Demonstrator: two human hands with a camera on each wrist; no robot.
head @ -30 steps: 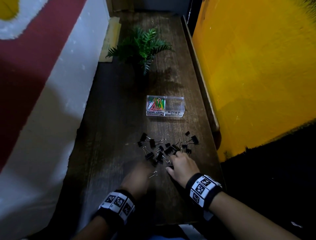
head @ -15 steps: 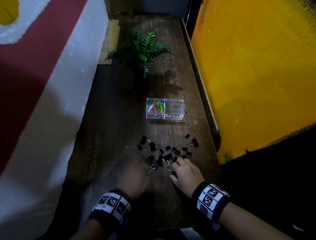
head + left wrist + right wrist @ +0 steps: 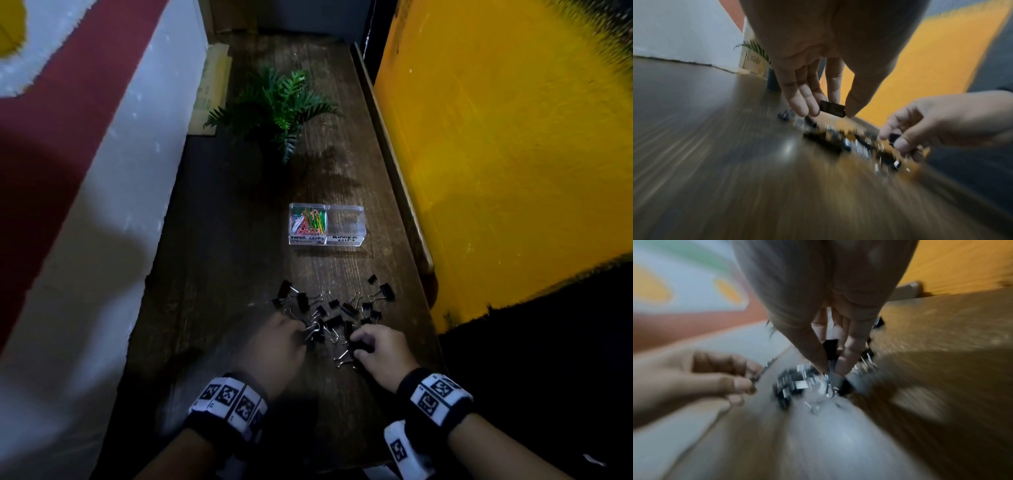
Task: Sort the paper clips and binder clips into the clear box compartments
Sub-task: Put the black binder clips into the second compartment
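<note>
Several black binder clips (image 3: 337, 308) lie scattered on the dark wooden table (image 3: 222, 274), near its front. My left hand (image 3: 286, 337) pinches one black binder clip (image 3: 832, 108) between thumb and fingers at the pile's left side. My right hand (image 3: 371, 344) pinches another binder clip (image 3: 831, 347) at the pile's right front, its wire handles hanging below the fingertips. Beyond the pile stands the clear box (image 3: 325, 240). Its left compartment holds coloured paper clips (image 3: 308, 221); I see nothing in the right compartment (image 3: 346, 222), labelled binder clips.
A green fern plant (image 3: 274, 106) stands further back on the table. A yellow wall (image 3: 496, 154) with a wooden ledge (image 3: 387, 154) runs along the right side, and a white and red wall (image 3: 85, 171) along the left. Cardboard (image 3: 209, 85) leans at the back left.
Both hands have moved forward into the pile. The left hand, which was back from the clips, now pinches one; the right hand's fingers have curled round another.
</note>
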